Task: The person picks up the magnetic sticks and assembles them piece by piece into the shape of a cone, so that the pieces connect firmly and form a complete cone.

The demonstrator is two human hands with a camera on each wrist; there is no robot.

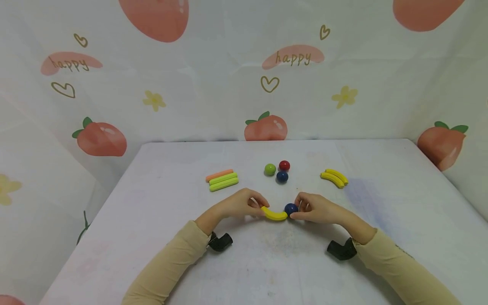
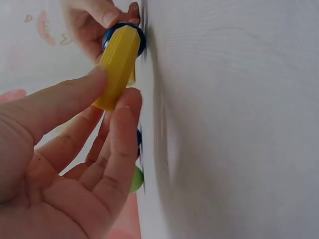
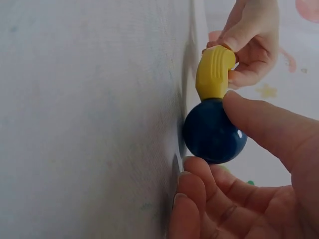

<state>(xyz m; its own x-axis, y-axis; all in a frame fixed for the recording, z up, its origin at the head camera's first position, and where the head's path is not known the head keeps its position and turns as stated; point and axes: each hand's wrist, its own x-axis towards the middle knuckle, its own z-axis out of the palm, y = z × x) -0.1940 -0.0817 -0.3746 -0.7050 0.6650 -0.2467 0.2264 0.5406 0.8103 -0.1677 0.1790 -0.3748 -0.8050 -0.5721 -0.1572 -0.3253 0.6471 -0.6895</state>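
A curved yellow piece [image 1: 273, 214] lies on the white table [image 1: 267, 262] between both hands, and a dark blue ball [image 1: 291, 208] touches its right end. My left hand [image 1: 244, 204] pinches the yellow piece [image 2: 117, 64] at its left end between thumb and fingers. With thumb and fingers my right hand [image 1: 314, 208] holds the blue ball [image 3: 214, 132], which sits against the end of the yellow piece [image 3: 214, 74]. Both hands rest low on the table.
Behind the hands lie a green ball [image 1: 270, 169], a red ball [image 1: 284, 165] and another blue ball [image 1: 282, 176]. An orange stick and two green sticks [image 1: 223, 181] lie at the left, two yellow curved pieces [image 1: 334, 177] at the right. A printed cloth backs the table.
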